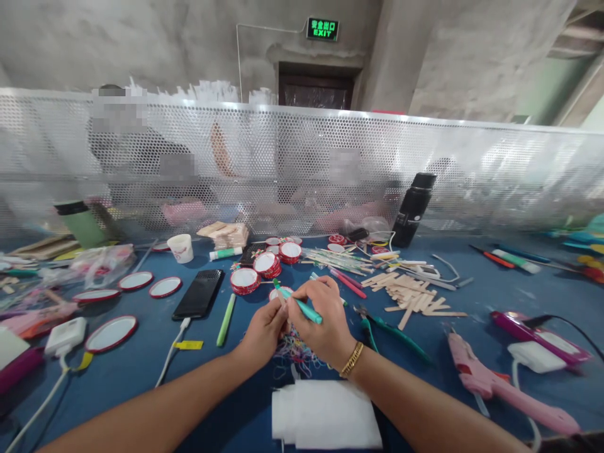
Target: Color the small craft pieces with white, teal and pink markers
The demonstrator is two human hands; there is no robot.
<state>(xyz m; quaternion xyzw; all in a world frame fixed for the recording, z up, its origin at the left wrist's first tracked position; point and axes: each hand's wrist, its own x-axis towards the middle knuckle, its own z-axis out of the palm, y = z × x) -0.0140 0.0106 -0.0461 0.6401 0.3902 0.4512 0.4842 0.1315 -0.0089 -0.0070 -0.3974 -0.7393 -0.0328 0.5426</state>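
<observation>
My right hand (325, 321), with a gold bracelet at the wrist, is closed around a teal marker pen (309, 310) whose tip points up and left. Close against it, my left hand (264, 328) pinches a short pale wooden stick (282, 299), mostly covered by the fingers. The pen's tip is beside the stick; whether they touch I cannot tell. Beneath the hands lies a tangle of coloured rubber bands (295, 350). Just beyond them are small round drums with red rims (245, 280), partly stacked.
Craft sticks (415, 296), green-handled pliers (399, 336) and a pink glue gun (491, 377) lie to the right. A phone (198, 294) and a green marker (226, 321) are left. White packing (325, 415) sits in front; a black bottle (415, 211) stands by the mesh divider (302, 145).
</observation>
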